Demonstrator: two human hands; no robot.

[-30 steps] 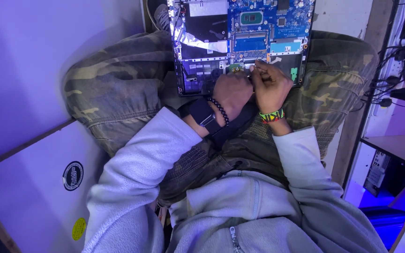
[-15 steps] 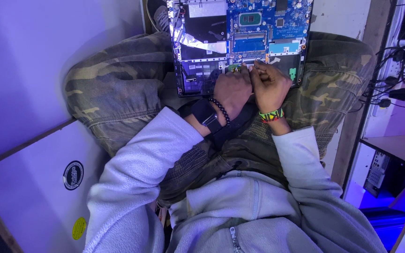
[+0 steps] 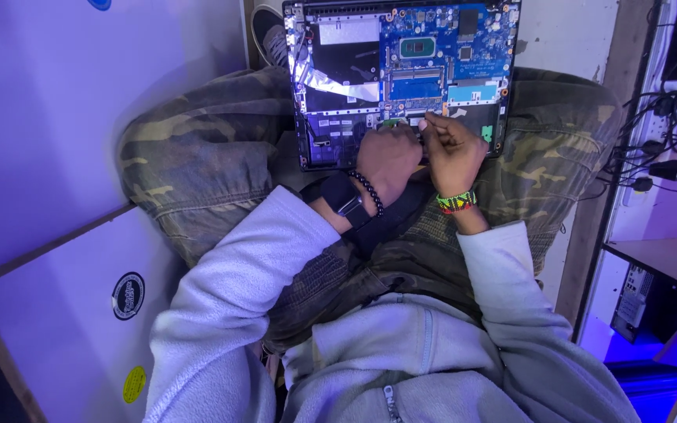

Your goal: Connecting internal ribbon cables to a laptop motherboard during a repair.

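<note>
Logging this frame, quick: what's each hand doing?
Left hand: curled, resting on the opened laptop; hold cannot be told.
Right hand: fingers pinched; contents cannot be told.

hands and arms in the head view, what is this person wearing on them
Both arms are in loose, pale grey fleece sleeves pushed back from the wrists. The left hand has a black watch and a dark beaded bracelet at its wrist. The right hand has a woven wristband in green, yellow and red. No gloves or rings show.
</note>
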